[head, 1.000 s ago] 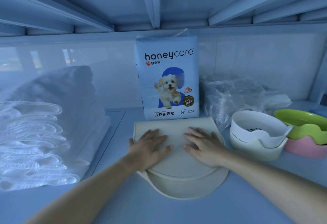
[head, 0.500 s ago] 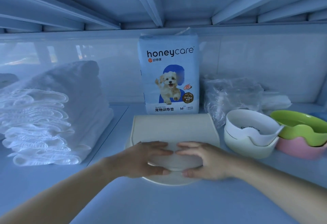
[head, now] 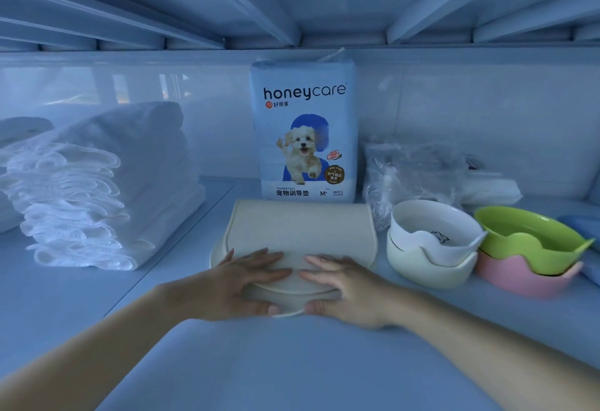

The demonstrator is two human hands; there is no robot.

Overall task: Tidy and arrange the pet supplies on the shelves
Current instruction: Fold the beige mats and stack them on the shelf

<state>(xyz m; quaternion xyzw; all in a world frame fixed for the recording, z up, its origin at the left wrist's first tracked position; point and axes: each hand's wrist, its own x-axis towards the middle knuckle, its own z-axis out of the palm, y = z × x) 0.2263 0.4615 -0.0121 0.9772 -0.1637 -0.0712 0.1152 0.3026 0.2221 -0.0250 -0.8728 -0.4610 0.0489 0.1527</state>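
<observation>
A folded beige feeding mat [head: 302,228] lies on the shelf in front of an upright blue pack of honeycare training pads [head: 303,131]. My left hand [head: 233,284] and my right hand [head: 344,287] both grip the mat's near rounded edge, fingers on top and thumbs under it. The hands almost meet at the middle of that edge.
A stack of white folded pads [head: 87,189] fills the left of the shelf. Right of the mat stand two nested white bowls [head: 431,245], then a green bowl [head: 529,238] nested in a pink bowl [head: 519,277]. A crinkled clear plastic bag [head: 418,170] lies behind them.
My hands slid back from lying flat on top of the mat to its near edge and took hold of it. The mat now lies a little further in, towards the pack.
</observation>
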